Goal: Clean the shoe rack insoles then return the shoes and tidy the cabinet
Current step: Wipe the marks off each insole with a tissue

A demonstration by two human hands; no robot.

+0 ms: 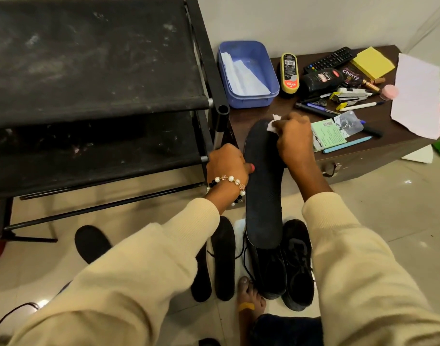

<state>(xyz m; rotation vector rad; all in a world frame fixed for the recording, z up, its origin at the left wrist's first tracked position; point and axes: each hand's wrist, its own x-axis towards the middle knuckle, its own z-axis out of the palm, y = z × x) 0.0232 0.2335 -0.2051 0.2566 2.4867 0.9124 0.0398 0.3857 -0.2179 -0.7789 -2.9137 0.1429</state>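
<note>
While held upright: dark insole (262, 196).

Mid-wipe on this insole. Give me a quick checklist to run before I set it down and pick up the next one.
1. Long black insole held firmly: ok, the left hand grips its edge at mid-length.
2. Wipe in hand: ok, the right hand pinches a crumpled white tissue against the insole's toe end.
3. Whole surface wiped: cannot tell, the wipe is only at the toe now.
4. More insoles waiting: ok, black insoles on the floor lie by the left sleeve.
5. Spare wipes: ok, white sheets lie in the blue plastic tub.
6. Black fabric rack shelves ready for shoes: not ok, dusty smears show.
</note>
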